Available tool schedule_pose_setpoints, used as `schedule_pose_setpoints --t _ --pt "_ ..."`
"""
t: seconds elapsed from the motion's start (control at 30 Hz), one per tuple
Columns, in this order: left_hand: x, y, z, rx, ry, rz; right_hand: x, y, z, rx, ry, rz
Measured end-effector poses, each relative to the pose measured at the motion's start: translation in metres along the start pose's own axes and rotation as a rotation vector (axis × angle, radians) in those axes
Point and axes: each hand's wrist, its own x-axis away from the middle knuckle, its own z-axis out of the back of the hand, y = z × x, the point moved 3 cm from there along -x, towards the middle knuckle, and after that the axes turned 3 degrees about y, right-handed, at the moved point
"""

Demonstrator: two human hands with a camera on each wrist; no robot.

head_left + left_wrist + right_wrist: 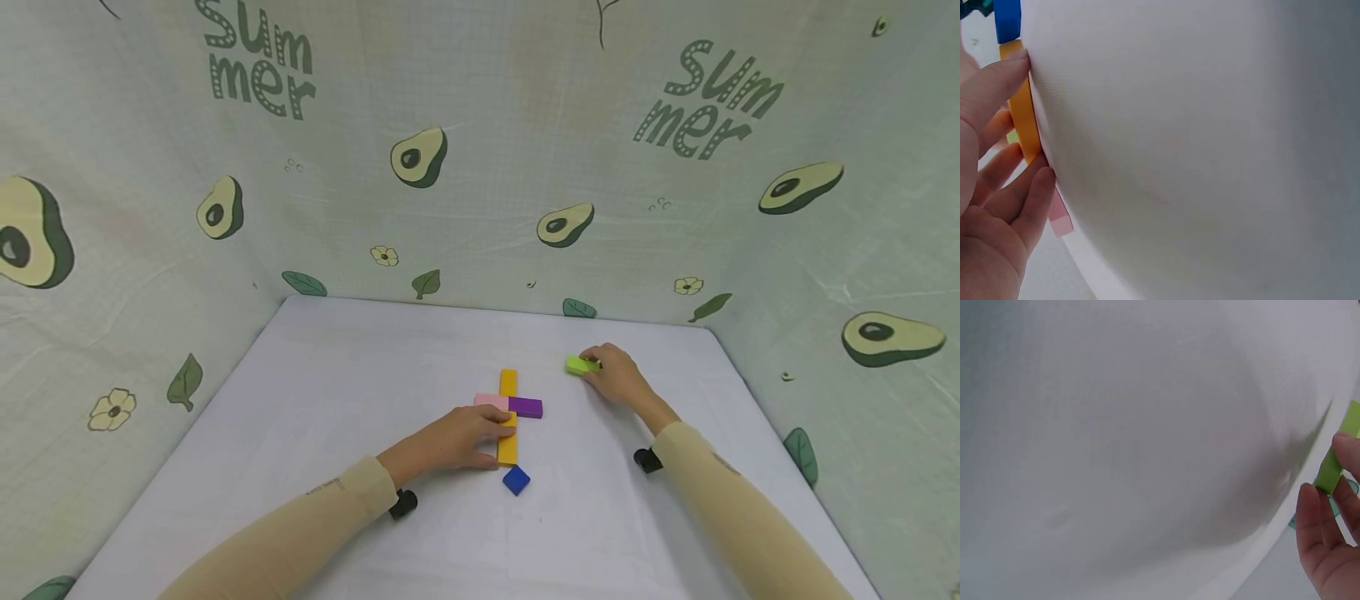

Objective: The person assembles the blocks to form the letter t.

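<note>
In the head view my left hand lies over the nearer yellow block, thumb at its left side and fingertips reaching across its top. The left wrist view shows this yellow block between thumb and fingers, with the little-finger side close to the pink block. My right hand pinches a light green block at the far right. Thumb and fingertips hold this green block in the right wrist view.
A second yellow block lies beyond the pink block and purple block, which meet end to end. Turned cornerwise, a blue block sits at the near end. White cloth covers the table; a printed curtain surrounds it.
</note>
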Motion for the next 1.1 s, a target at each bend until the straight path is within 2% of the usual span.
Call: schedule_pose_setpoints --t 0.23,0.47,0.77,1.1 --pt "0.000 0.001 0.000 -0.012 0.000 0.003 0.012 -0.005 0.007 0.010 0.013 0.059" --pt "-0.001 0.001 0.000 -0.043 0.004 -0.005 0.023 -0.011 0.013 0.007 0.021 0.070" --pt "-0.001 0.001 0.001 -0.012 0.003 -0.016 0.035 -0.014 0.017 0.016 0.025 0.101" --pt "0.000 0.001 0.000 -0.017 0.007 -0.007 0.046 -0.017 0.017 0.004 0.034 0.120"
